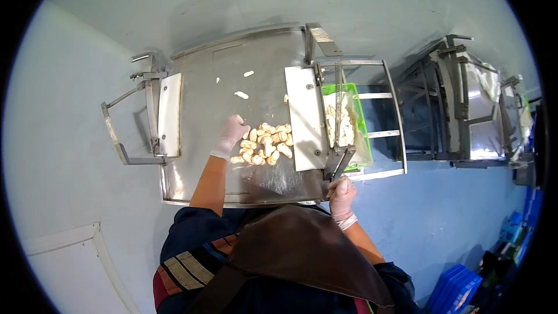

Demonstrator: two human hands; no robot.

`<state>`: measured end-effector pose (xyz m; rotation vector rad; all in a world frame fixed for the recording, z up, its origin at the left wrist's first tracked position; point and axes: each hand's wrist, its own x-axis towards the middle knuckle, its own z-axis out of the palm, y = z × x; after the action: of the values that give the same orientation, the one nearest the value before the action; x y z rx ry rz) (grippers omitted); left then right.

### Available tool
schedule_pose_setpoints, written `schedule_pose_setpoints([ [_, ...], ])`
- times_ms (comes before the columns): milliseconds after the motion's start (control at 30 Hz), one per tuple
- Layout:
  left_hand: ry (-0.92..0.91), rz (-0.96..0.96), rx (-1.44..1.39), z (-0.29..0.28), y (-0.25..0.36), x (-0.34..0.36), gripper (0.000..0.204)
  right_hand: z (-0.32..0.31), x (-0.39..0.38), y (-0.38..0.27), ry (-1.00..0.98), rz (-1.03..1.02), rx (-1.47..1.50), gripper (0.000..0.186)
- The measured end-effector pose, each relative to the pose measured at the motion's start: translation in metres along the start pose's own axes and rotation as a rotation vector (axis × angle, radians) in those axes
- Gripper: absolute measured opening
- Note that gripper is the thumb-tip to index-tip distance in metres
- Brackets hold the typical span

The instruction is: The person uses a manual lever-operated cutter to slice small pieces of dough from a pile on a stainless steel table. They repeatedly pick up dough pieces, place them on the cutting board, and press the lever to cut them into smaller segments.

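Observation:
A pile of pale, brown-tinged pieces that look like mushrooms (pixel 267 142) lies on the steel table in front of me. My left hand (pixel 233 129), in a thin whitish glove, is at the pile's left edge with its fingers curled closed. What it may hold is hidden. My right hand (pixel 342 193), gloved too, is wrapped round the end of a metal lever (pixel 340 164) at the table's near right corner. The lever belongs to a spring-fitted cutter frame beside a white board (pixel 303 119). Past it, a green basket (pixel 362 117) holds whitish pieces in a clear liner.
Small white scraps (pixel 241 95) are scattered on the far part of the steel table (pixel 200 104). A second metal lever frame (pixel 152 110) with a white board stands at the left edge. Further right is similar metal equipment (pixel 459 99). Blue crates (pixel 453 289) sit at lower right.

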<state>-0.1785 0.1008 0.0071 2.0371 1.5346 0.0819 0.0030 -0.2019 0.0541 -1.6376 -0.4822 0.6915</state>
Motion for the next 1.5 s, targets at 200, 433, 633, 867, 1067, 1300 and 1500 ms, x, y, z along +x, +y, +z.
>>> schedule_pose_setpoints([
  [200, 0.037, -0.116, -0.368, -0.009, 0.008, 0.001, 0.014, 0.002, -0.002, 0.012, 0.057, -0.018, -0.027, 0.057],
  [433, -0.032, 0.201, -1.008, 0.076, 0.132, 0.015, 0.011, 0.004, -0.002, 0.0, 0.019, -0.027, -0.038, 0.056],
  [633, 0.073, 0.216, -0.676, 0.122, 0.168, 0.01, 0.015, 0.004, -0.002, 0.004, 0.069, -0.086, -0.111, 0.06],
  [867, 0.062, 0.054, -0.742, 0.128, 0.164, 0.003, 0.008, 0.002, -0.001, 0.01, 0.067, -0.058, -0.07, 0.059],
  [1067, -0.048, -0.04, -0.908, 0.105, 0.174, -0.008, 0.008, 0.013, 0.007, -0.074, 0.1, 0.173, -0.013, 0.05],
  [1300, 0.099, 0.096, -0.696, 0.124, 0.173, -0.002, 0.01, 0.005, -0.001, -0.017, 0.086, 0.044, -0.002, 0.045],
  [1500, -0.045, 0.068, -0.762, 0.128, 0.157, 0.01, 0.009, 0.006, 0.006, -0.033, 0.092, -0.028, -0.168, 0.044],
])
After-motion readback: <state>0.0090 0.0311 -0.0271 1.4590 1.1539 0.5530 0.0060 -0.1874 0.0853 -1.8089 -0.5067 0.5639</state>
